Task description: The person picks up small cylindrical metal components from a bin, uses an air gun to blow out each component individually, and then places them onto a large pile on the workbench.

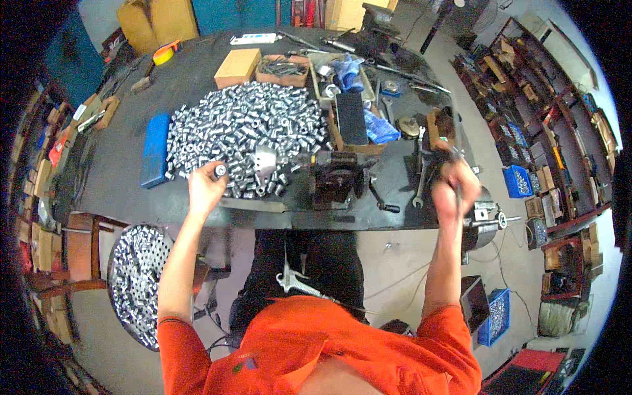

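Note:
My left hand (206, 187) pinches a small metal sleeve (219, 171), its round open end showing, at the near edge of a big pile of shiny metal sleeves (243, 125). Just right of it is a dark bench fixture (339, 174) with a crank handle and a silver cone-shaped end (265, 160) facing the pile. Off to the right, my right hand (457, 191) is smeared by motion. It looks closed round a dark rod, whose far end is blurred beside a small open box (442, 128).
A blue bin (156, 150) borders the pile's left side. Cardboard boxes (238, 68) and a tray with blue cloth (347, 71) stand behind. A wrench (419, 178) lies left of my right hand. Below the bench are a round perforated tray of parts (135, 280) and an air gun (296, 283).

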A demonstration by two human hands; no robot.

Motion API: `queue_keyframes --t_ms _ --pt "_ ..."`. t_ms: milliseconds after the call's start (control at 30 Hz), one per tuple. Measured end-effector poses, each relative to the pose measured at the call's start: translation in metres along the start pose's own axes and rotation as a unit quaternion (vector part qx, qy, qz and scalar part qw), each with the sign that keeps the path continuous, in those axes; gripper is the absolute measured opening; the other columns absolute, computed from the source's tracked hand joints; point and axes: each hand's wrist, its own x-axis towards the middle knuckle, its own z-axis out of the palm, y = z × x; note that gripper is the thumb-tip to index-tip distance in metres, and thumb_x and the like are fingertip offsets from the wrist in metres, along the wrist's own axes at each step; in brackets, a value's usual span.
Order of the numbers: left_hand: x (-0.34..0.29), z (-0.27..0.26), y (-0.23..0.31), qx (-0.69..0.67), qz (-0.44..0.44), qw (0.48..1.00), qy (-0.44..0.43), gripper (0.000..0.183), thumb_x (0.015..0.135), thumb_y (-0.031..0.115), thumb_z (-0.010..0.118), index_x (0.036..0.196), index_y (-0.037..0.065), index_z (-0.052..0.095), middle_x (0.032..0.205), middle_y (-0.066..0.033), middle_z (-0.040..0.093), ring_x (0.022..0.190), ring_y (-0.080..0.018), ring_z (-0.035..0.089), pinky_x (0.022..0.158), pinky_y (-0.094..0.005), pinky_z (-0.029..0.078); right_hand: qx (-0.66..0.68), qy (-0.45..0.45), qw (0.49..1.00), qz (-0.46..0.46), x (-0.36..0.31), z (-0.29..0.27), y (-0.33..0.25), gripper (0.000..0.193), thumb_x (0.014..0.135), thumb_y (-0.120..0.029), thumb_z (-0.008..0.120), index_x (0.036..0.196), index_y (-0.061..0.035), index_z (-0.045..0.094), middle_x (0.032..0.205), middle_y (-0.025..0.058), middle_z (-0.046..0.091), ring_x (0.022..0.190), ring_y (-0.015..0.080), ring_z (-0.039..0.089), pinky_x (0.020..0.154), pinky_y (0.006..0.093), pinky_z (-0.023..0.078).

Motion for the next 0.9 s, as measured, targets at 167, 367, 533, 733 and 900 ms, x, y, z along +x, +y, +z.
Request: queue_keyframes --t_ms 167,367,533,733,900 --pt "0.034 0.005 0.004 0.067 0.024 0.997 -0.003 0.023 0.068 0.013 0.066 0.089 0.006 0.068 0.056 -0.0104 0.057 0.048 -0.0203 0.054 0.050 -0.0335 0.043 -0.037 -0.163 0.986 -0.020 -0.012 0.062 0.096 0.025 0.052 -0.010 0.068 0.065 -0.0053 0.048 0.089 0.0146 0.064 0.068 0.0242 0.058 0.060 0.0315 0.046" --pt "0.057 0.004 0.007 0.066 0.053 0.996 0.021 0.022 0.069 0.014 0.065 0.089 0.007 0.068 0.055 -0.0105 0.056 0.047 -0.0196 0.053 0.049 -0.0337 0.041 -0.149 -0.287 0.940 -0.109 -0.029 0.125 0.111 0.037 0.049 -0.016 0.076 0.078 -0.0090 0.055 0.122 0.0100 0.056 0.087 0.0304 0.060 0.068 0.0398 0.049" --pt "0.076 -0.004 0.005 0.097 0.066 0.992 0.044 0.015 0.070 0.013 0.066 0.084 0.006 0.068 0.054 -0.0105 0.056 0.046 -0.0204 0.053 0.048 -0.0337 0.041 -0.160 -0.291 0.935 -0.120 -0.021 0.150 0.113 0.039 0.047 -0.021 0.075 0.079 -0.0097 0.056 0.122 0.0125 0.056 0.080 0.0298 0.059 0.065 0.0401 0.049" --pt "0.096 -0.005 0.010 0.104 0.019 0.994 0.027 0.019 0.070 0.014 0.067 0.088 0.007 0.069 0.053 -0.0102 0.055 0.047 -0.0217 0.054 0.050 -0.0341 0.042 -0.189 -0.336 0.918 -0.092 -0.020 0.160 0.121 0.040 0.050 -0.024 0.072 0.086 -0.0090 0.060 0.118 0.0123 0.055 0.084 0.0302 0.058 0.068 0.0411 0.050" --pt "0.112 0.002 0.001 0.140 0.069 0.987 0.035 0.022 0.069 0.013 0.067 0.090 0.007 0.069 0.055 -0.0113 0.057 0.051 -0.0263 0.058 0.053 -0.0376 0.045 -0.196 -0.353 0.911 -0.082 -0.018 0.160 0.122 0.041 0.051 -0.025 0.071 0.087 -0.0093 0.061 0.118 0.0137 0.055 0.085 0.0301 0.058 0.069 0.0409 0.051"
